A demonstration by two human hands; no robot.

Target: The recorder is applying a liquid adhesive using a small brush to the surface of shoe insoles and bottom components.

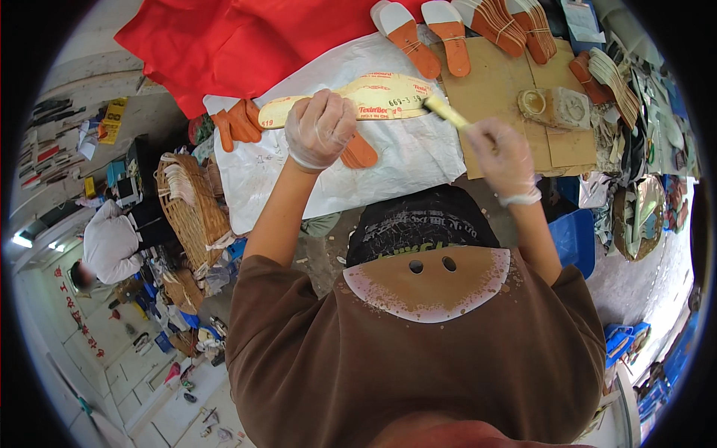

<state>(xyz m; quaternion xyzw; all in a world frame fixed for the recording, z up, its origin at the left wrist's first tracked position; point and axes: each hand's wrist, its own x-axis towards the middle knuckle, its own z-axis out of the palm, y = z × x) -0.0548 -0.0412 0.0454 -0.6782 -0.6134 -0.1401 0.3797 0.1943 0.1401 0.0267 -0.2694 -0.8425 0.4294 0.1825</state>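
Observation:
My left hand (321, 128), in a clear plastic glove, grips a long cream insole board (392, 95) with red and black print, near its left part. The board is held above a white sheet (418, 153). My right hand (502, 155), also gloved, is closed around the pale handle of a brush (447, 112). The dark brush tip is at the right end of the insole board; whether it touches cannot be told. Beneath the board, a few orange-brown insole pieces (360, 152) lie on the sheet, partly hidden by my left hand and the board.
Bundled orange and white insoles (489, 26) line the far edge. A glue-stained, translucent container (554, 108) rests on brown cardboard (485, 82) at right. Red material (246, 45) covers the far left. A wicker basket (196, 213) and another person (112, 239) are at left, a blue bin (573, 237) at right.

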